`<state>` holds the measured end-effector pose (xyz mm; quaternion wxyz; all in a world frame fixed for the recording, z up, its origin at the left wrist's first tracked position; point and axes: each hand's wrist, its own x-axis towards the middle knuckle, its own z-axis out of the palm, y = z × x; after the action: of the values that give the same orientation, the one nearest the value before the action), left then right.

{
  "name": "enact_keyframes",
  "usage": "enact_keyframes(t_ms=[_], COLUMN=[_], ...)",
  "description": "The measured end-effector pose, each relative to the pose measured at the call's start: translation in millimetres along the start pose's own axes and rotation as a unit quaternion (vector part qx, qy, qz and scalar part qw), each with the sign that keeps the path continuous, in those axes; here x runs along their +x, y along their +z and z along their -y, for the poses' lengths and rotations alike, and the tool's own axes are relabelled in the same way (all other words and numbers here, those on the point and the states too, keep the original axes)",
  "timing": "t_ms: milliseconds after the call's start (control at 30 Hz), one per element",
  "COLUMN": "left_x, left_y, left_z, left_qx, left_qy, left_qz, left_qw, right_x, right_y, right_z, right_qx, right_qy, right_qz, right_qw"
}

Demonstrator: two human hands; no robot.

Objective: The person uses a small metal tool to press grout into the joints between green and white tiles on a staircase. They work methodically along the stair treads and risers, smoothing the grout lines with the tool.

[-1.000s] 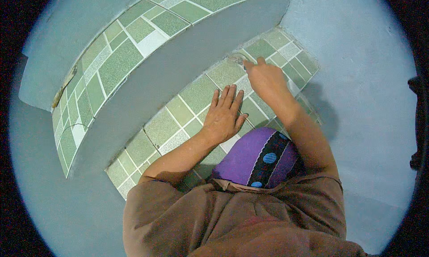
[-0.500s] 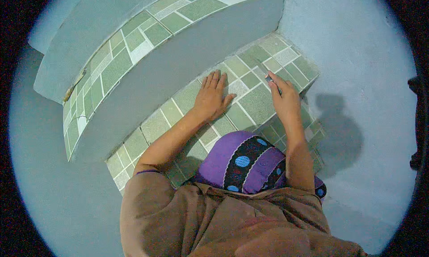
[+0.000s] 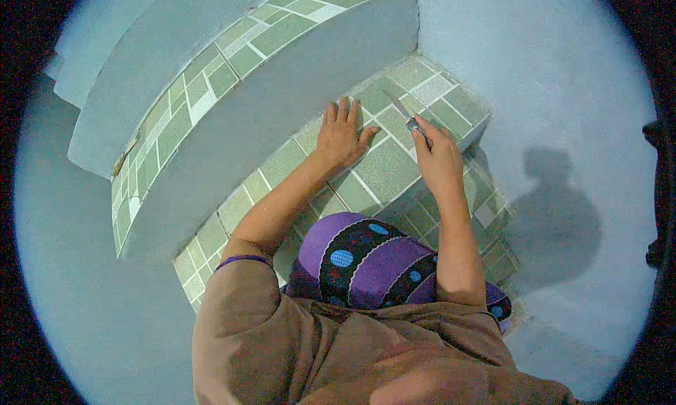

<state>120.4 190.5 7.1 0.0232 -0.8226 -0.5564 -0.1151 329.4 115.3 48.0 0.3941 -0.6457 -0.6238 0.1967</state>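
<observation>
My right hand is closed round the dark handle of a knife. Its narrow blade points away and to the left, over the green tiles of a step; whether the tip touches the tiles I cannot tell. My left hand lies palm down on the same step, fingers apart, close to the grey riser behind it. It holds nothing. Pale grout lines run between the tiles, which are cut in rectangles of several sizes.
A higher step, also tiled, curves behind a plain grey riser. A small brush-like tool rests at its left end. A pale blue wall closes off the right side. Purple patterned cloth covers my knee below the hands.
The view has shifted, so the steps appear farther left. My left hand is farther right along the step. My right hand still grips the knife, whose blade now shows more clearly.
</observation>
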Motion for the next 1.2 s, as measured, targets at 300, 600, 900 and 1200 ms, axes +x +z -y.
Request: enact_keyframes(t_ms=[300, 600, 900, 1200], left_x=[19, 53, 93, 120], left_y=[6, 23, 41, 44], left_z=[-9, -19, -30, -48], left_qx=[0.004, -0.044, -0.05, -0.05], left_qy=[0.002, 0.015, 0.043, 0.042], left_qz=[0.009, -0.006, -0.017, -0.009], left_qw=[1.0, 0.999, 0.998, 0.998], right_x=[1, 2, 5, 6], right_y=[3, -1, -8, -9], right_z=[-7, -10, -14, -15], right_qx=[-0.022, 0.035, 0.049, 0.051], right_qy=[0.002, 0.011, -0.005, -0.014], right_qz=[-0.012, -0.02, -0.068, -0.092], right_qw=[1.0, 0.999, 0.997, 0.994])
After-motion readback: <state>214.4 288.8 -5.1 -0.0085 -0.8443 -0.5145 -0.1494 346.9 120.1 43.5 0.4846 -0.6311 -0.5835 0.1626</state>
